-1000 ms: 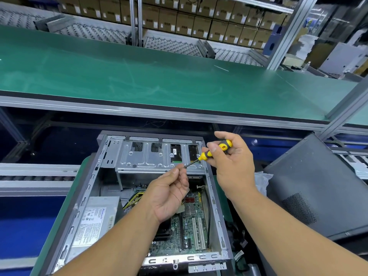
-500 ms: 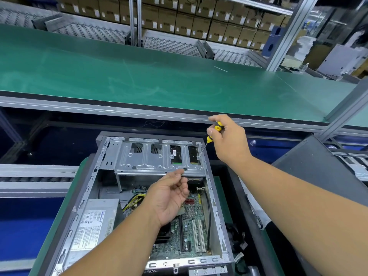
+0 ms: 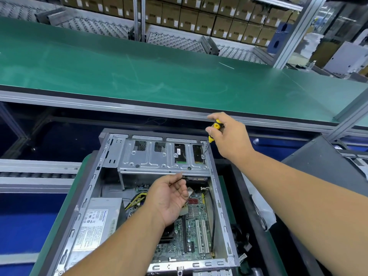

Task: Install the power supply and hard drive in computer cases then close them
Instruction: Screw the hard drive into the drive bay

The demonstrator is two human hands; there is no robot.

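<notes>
An open computer case (image 3: 218, 198) lies flat in front of me. Its silver power supply (image 3: 95, 222) sits at the near left, beside the green motherboard (image 3: 197, 234). A metal drive cage (image 3: 159, 156) spans the far end, with the hard drive (image 3: 179, 153) showing through its cutouts. My right hand (image 3: 229, 136) grips a yellow-and-black screwdriver (image 3: 214, 130); its tip stands on a screw at the cage's right edge. My left hand (image 3: 169, 196) hovers palm-up just below the cage, fingers loosely curled; whether it holds something small is unclear.
A dark grey side panel (image 3: 326, 176) leans at the right of the case. A long green conveyor belt (image 3: 139, 66) runs across behind, with stacked cardboard boxes (image 3: 199, 16) on racks beyond. A white plastic bag (image 3: 256, 204) lies between case and panel.
My right hand carried the screwdriver from my left fingertips up and right to the cage's right edge and set its tip on a screw. My left hand stayed near the cage's front.
</notes>
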